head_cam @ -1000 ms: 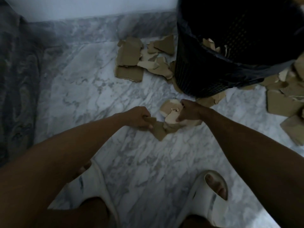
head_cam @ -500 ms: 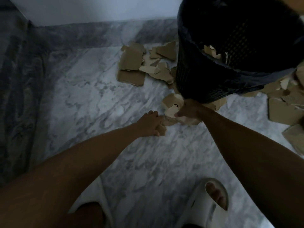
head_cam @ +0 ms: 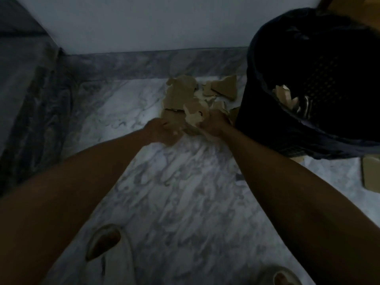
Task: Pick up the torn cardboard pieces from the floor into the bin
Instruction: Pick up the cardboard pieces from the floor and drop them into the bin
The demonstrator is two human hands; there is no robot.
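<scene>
1. The bin (head_cam: 320, 83) is black, lined with a dark bag, and stands at the right on the marble floor (head_cam: 185, 192), near the wall (head_cam: 144, 23)
2. Inside the bin, low against its near wall, lie a few pale scraps (head_cam: 285, 97); the rest of its inside is too dark to read
3. A pile (head_cam: 193, 95) of torn cardboard lies on the floor just left of the bin, close to the skirting (head_cam: 144, 64); its right edge reaches the bin's base
4. One more piece (head_cam: 371, 175) lies at the right edge of the view, beside the bin's near side
5. The left hand (head_cam: 162, 130) is at the near edge of the pile, fingers curled around a brown piece that sticks out below the fist
6. The right hand (head_cam: 213, 124) is just beside it, fingers curled on a bunch of pale and brown pieces (head_cam: 194, 118) that rise above the knuckles
7. The two hands are close together, with cardboard between them; blur hides how the single fingers lie
8. Both forearms reach forward from the bottom of the view
9. Two white slippers show below: one (head_cam: 111, 249) at lower left, one (head_cam: 283, 277) at the bottom right edge
</scene>
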